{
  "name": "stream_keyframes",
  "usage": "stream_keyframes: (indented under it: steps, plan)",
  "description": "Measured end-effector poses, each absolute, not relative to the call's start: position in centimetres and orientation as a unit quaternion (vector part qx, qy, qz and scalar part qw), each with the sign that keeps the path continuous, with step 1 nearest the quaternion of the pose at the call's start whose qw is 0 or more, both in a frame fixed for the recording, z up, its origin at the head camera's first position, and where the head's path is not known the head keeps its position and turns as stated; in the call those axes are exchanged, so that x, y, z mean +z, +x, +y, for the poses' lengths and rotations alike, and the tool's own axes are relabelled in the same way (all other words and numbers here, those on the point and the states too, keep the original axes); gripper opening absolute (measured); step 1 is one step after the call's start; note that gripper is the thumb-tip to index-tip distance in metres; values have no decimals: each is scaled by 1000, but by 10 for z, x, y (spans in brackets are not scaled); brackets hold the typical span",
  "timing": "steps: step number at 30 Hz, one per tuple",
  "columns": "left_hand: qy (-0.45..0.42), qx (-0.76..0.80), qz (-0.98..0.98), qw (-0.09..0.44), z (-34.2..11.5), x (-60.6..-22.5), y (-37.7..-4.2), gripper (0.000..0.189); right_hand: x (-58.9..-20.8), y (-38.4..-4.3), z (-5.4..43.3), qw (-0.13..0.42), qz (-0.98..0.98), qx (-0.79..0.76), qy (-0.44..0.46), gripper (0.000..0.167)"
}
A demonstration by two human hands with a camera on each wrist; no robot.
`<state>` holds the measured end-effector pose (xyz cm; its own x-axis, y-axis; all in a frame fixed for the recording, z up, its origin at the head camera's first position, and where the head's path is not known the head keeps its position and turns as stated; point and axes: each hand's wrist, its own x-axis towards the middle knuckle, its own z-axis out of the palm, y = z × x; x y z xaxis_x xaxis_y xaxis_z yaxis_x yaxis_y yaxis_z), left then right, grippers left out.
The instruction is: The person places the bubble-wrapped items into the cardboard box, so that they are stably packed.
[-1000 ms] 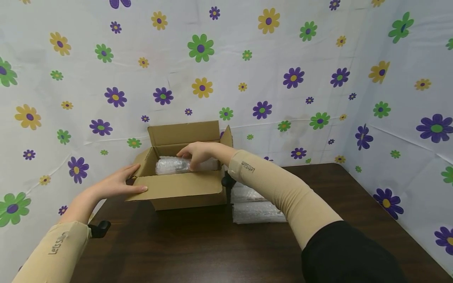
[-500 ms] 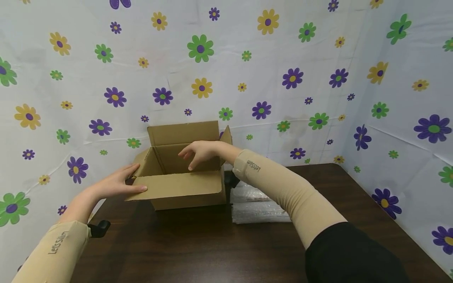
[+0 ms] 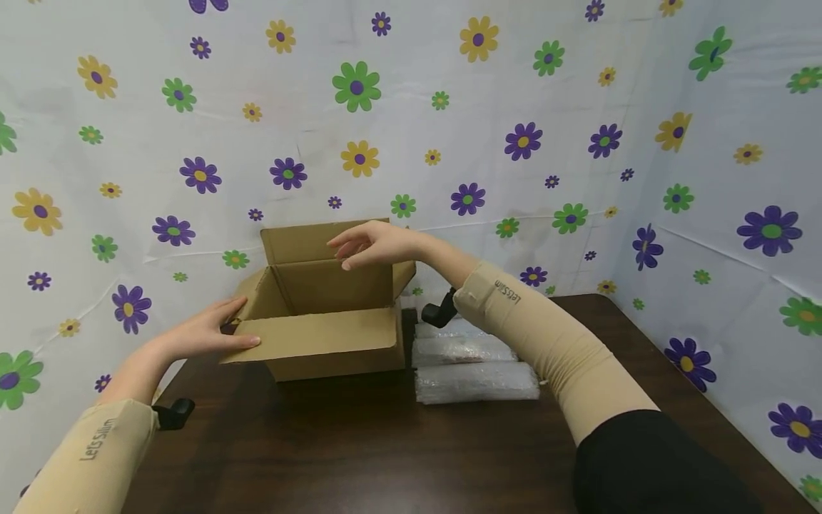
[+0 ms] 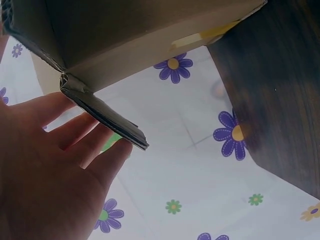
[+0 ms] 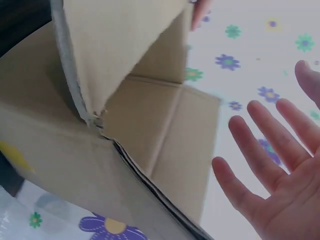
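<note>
A cardboard box (image 3: 321, 337) with its flaps raised or folded out stands toward the back of the table. At its front left corner my left hand (image 3: 202, 334) holds the flaps, thumb on the front flap and fingers at the left flap. In the left wrist view that hand (image 4: 65, 150) has its fingers against the folded flap edge (image 4: 107, 117). My right hand (image 3: 382, 244) hovers over the box opening, holding nothing. Its fingers are spread in the right wrist view, beside the box (image 5: 150, 130). The box's floor is hidden from view.
Several bubble-wrapped bundles (image 3: 477, 382) lie in a row on the dark wooden table (image 3: 385, 450), just right of the box. Behind the table hangs a white flower-print sheet (image 3: 308, 128). A black wrist camera (image 3: 439, 312) sits under my right forearm.
A bubble-wrapped bundle under my right hand has gone down into the box, out of sight. The right hand has released it and risen above the opening. My left hand keeps its hold.
</note>
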<state>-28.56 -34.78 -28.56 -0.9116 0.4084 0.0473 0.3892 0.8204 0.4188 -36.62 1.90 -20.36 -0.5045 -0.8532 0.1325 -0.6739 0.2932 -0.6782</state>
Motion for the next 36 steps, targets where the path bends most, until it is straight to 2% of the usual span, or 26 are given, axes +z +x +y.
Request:
stream_keyframes:
  steps: [11, 18, 27, 36]
  plan:
    - [211, 214, 953, 24, -351, -285, -285, 97, -204, -314, 76, 78, 760, -344, -546, 50]
    - [205, 209, 956, 23, -349, -284, -285, 97, -232, -282, 110, 70, 769, -299, -560, 51]
    - [204, 217, 954, 29, -349, -282, -284, 98, -291, -285, 154, 105, 804, -345, -473, 53]
    - [200, 224, 953, 33, -349, -283, -288, 99, -353, -297, 187, 94, 839, -354, -402, 55]
